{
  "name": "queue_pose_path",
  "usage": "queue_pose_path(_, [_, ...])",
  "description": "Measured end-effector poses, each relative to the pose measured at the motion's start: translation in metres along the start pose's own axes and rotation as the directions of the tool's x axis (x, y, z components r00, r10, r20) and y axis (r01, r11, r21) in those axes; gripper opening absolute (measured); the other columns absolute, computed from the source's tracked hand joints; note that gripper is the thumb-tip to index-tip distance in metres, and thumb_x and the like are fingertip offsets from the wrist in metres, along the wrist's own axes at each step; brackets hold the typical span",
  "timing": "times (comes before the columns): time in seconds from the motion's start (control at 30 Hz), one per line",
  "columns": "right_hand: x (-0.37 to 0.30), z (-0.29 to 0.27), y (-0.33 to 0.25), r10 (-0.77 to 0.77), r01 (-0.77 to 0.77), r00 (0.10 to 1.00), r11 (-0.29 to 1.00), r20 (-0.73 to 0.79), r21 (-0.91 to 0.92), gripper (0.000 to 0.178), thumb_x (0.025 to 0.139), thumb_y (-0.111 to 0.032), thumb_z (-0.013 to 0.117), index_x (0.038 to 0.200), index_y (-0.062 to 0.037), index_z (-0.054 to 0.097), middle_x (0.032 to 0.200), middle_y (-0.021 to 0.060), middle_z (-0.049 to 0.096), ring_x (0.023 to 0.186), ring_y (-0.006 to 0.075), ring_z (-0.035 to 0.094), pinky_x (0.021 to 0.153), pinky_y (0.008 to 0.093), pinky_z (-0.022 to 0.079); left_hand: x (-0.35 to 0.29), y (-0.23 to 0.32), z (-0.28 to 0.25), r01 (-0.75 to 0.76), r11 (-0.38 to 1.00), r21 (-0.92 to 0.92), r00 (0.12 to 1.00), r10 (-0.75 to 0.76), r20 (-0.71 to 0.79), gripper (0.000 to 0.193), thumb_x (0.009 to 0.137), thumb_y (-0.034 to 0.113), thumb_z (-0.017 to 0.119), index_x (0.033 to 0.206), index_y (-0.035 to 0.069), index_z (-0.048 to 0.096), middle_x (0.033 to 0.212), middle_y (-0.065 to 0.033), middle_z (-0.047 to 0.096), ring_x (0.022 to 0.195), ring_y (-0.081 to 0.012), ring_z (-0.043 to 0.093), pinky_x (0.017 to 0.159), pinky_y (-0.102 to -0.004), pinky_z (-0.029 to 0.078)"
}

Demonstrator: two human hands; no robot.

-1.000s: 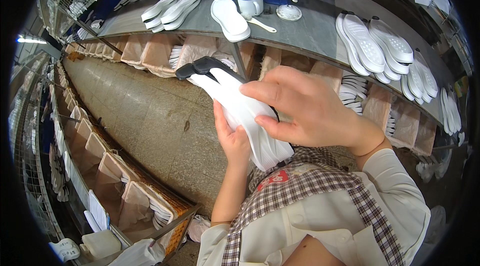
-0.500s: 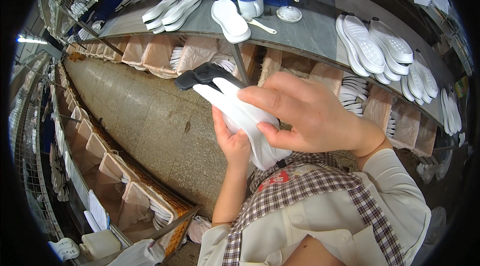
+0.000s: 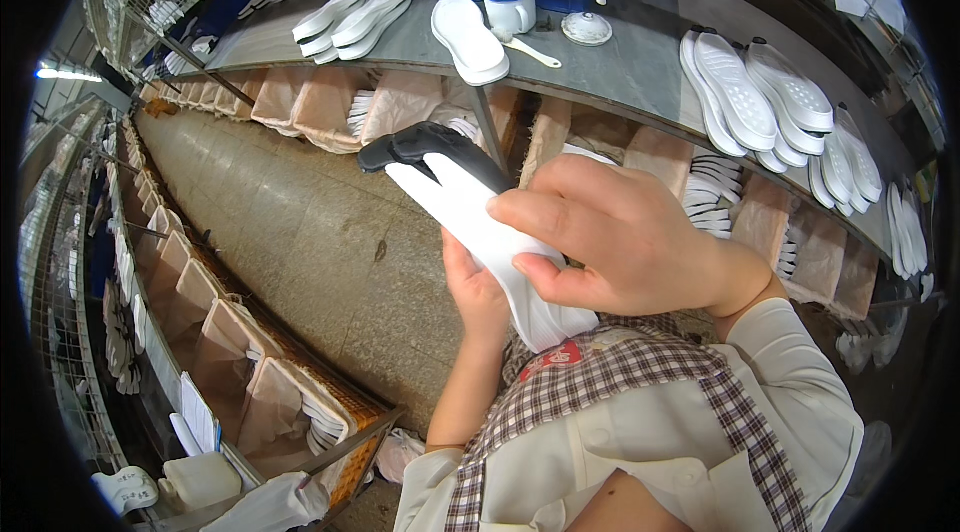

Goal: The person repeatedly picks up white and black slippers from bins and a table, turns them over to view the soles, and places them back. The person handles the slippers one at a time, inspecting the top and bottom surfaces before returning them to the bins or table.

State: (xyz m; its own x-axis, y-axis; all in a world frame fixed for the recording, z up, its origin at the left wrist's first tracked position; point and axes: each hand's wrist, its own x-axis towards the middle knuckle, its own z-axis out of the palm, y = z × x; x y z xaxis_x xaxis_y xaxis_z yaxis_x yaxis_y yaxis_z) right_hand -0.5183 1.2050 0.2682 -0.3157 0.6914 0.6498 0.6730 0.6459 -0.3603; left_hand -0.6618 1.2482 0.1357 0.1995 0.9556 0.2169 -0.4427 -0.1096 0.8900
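Observation:
In front of my apron I hold white shoe soles with black ends, pressed together and tilted away to the upper left. My left hand supports them from below and the left, its thumb against the white side and its other fingers partly hidden behind. My right hand comes across from the right. Its index finger and thumb press on the white surface near the edge, and its remaining fingers are curled. How many soles are in the grip I cannot tell.
A grey table ahead carries a white enamel mug, a lid, a white brush, a single white sole, and stacked soles at the right. Lined baskets stand beneath it. More baskets line the left.
The held soles have rolled slightly, so a smoother white side faces up. My left hand has shifted a little right. The right hand stays nearly in place with its fingers on the soles.

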Motion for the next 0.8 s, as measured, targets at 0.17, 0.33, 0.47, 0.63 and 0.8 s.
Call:
queue_pose_path(0.17, [0.0006,-0.0008,0.0003,-0.007,0.007,1.000,1.000,0.000,0.018,0.051,0.066,-0.007,0.072,0.114,-0.0062,0.057,0.089,0.0091,0.055,0.070,0.0224,0.057,0.055,0.0307,0.047,0.0018,-0.0048,0.0009,0.040,0.994,-0.102,0.999,-0.039,0.014,0.050,0.084,0.016,0.065,0.125,0.000,0.042,0.116,-0.0085,0.055,0.104,-0.0173,0.056,0.090,-0.0308,0.045])
queue_pose_path(0.33, [-0.0002,-0.0020,0.0014,0.001,-0.002,1.000,1.000,0.012,0.029,0.052,0.066,-0.006,0.072,0.115,-0.0054,0.056,0.088,0.0091,0.055,0.070,0.0226,0.057,0.055,0.0306,0.048,-0.0007,-0.0044,0.0006,0.054,0.998,-0.038,0.999,-0.054,0.000,0.051,0.084,0.017,0.066,0.125,0.000,0.042,0.115,-0.0086,0.055,0.104,-0.0173,0.057,0.089,-0.0305,0.046])
queue_pose_path(0.47, [-0.0012,-0.0025,0.0024,0.020,-0.020,1.000,0.999,0.018,0.025,0.056,0.066,-0.006,0.072,0.118,-0.0048,0.054,0.089,0.0096,0.054,0.070,0.0228,0.056,0.055,0.0305,0.048,-0.0036,-0.0018,0.0008,0.024,1.000,0.015,1.000,-0.024,-0.002,0.056,0.083,0.017,0.066,0.129,0.000,0.039,0.119,-0.0095,0.053,0.106,-0.0177,0.055,0.090,-0.0310,0.045])
queue_pose_path(0.63, [-0.0017,-0.0022,0.0026,0.052,-0.052,0.999,0.999,0.005,0.002,0.058,0.066,-0.007,0.070,0.121,-0.0046,0.052,0.089,0.0102,0.053,0.069,0.0229,0.056,0.055,0.0307,0.047,-0.0062,0.0003,0.0035,0.055,0.998,0.006,0.998,-0.055,0.017,0.061,0.084,0.015,0.064,0.135,0.000,0.033,0.123,-0.0100,0.050,0.110,-0.0184,0.053,0.092,-0.0313,0.044])
queue_pose_path(0.8, [-0.0015,-0.0027,0.0053,0.058,-0.057,0.998,0.998,0.027,-0.037,0.056,0.070,-0.011,0.066,0.122,-0.0050,0.048,0.087,0.0094,0.049,0.064,0.0231,0.055,0.052,0.0322,0.047,-0.0072,0.0006,0.0048,0.071,0.997,0.032,0.996,-0.073,0.043,0.064,0.084,0.013,0.061,0.138,-0.002,0.030,0.127,-0.0110,0.048,0.113,-0.0193,0.051,0.095,-0.0316,0.042])
